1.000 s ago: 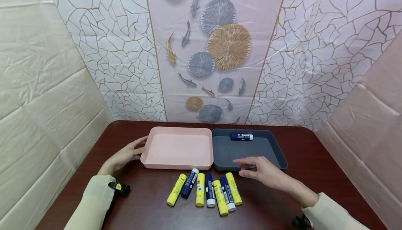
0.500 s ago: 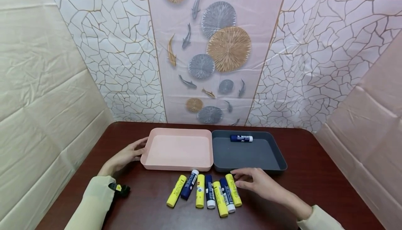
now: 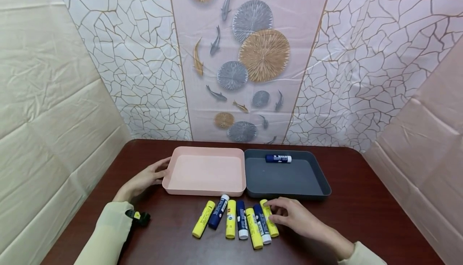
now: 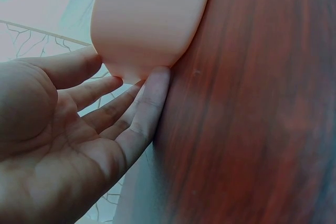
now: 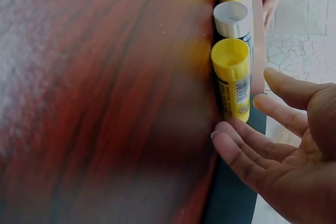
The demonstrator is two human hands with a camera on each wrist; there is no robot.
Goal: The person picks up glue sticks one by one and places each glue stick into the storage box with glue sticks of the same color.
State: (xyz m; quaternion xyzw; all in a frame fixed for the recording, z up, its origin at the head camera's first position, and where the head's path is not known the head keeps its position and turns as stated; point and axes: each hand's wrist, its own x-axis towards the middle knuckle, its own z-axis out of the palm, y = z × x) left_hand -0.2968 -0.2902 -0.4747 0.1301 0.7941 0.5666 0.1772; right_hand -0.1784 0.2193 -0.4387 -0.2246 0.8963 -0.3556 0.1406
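Observation:
My left hand (image 3: 142, 180) rests at the left end of the pink tray (image 3: 206, 172). In the left wrist view its extended fingertips touch the outside of the tray wall. My right hand (image 3: 298, 216) hovers at the right end of a row of glue sticks, beside the outermost yellow glue stick (image 3: 268, 218). The right wrist view has this yellow stick (image 5: 232, 72) in front of spread, loosely bent fingers, which do not grip it; the lower fingertips are right at its far end. Beside it lies a blue glue stick (image 3: 262, 224) with a white cap.
More yellow and blue glue sticks lie leftward in the row, among them a yellow one (image 3: 203, 219). A dark grey tray (image 3: 285, 180) adjoins the pink tray, with one blue glue stick (image 3: 277, 159) near its back wall. Patterned cloth hangs behind the table.
My right hand has come down from over the grey tray's front edge to the rightmost yellow glue stick. My left hand has stayed at the pink tray.

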